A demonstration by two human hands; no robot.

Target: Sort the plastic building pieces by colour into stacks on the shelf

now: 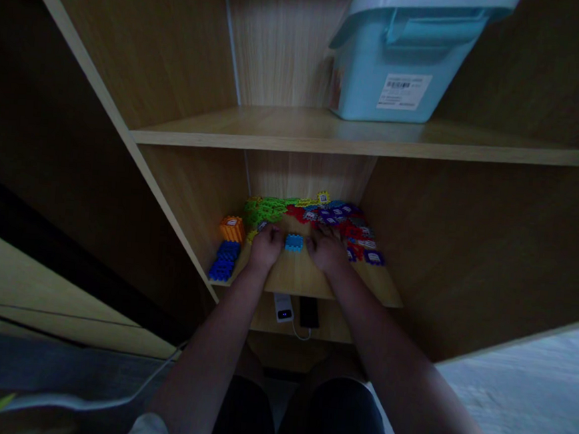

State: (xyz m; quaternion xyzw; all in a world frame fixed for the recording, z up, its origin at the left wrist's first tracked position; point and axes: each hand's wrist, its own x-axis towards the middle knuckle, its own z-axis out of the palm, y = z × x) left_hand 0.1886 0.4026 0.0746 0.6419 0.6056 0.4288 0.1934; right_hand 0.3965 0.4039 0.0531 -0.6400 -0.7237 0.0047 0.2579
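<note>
A light-blue notched block [294, 243] lies on the shelf board between my two hands. My left hand [267, 245] is just left of it with its fingers curled closed; whether anything is inside them is hidden. To the right of the block, my right hand [327, 250] has its fingers apart and reaches to the edge of the red pieces [297, 213] and purple pieces [337, 213]. Green notched pieces [266, 210] lie heaped behind my left hand. An orange stack [232, 228] and dark-blue stacked pieces [224, 261] stand along the left side.
Overhead is a wooden shelf [275, 142] carrying a light-blue lidded bin [386, 64]. A yellow piece [324, 197] leans at the back wall. Below, a white device [283, 307] with a cable and a black phone-like slab [309, 312] lie on a lower board.
</note>
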